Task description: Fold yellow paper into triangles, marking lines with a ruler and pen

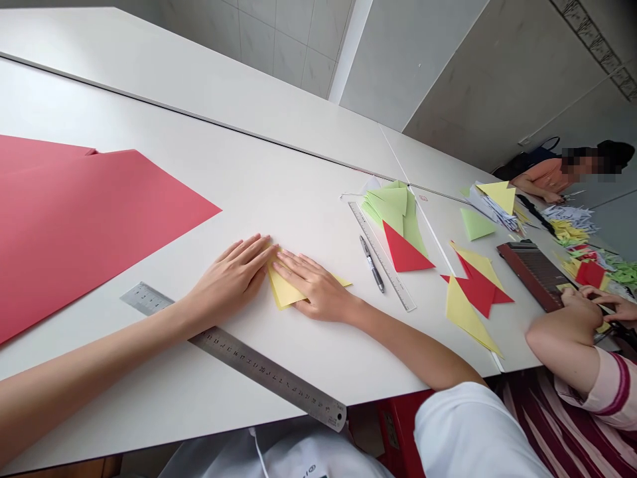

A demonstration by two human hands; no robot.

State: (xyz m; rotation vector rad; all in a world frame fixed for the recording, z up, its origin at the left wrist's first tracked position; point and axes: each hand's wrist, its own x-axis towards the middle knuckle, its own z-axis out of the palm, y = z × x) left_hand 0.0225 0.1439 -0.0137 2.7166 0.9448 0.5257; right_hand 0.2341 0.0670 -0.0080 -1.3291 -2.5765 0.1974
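Note:
A folded sheet of yellow paper (284, 289) lies on the white table, partly covered by my hands. My left hand (236, 277) rests flat with fingers stretched out, its fingertips at the paper's upper left edge. Across the paper's middle lies my right hand (318, 289), palm down, fingers extended toward the left hand. One yellow corner sticks out to the right beneath it. Under my left forearm runs a steel ruler (269, 368), whose right end juts over the table's front edge.
A large red sheet (99, 226) covers the left. To the right are a black pen (372, 264), a clear ruler (383, 259), folded green papers (393, 202) and red and yellow triangles (472, 292). A co-worker's hands (604, 302) work beside a paper trimmer (535, 272); another person (547, 176) sits farther back.

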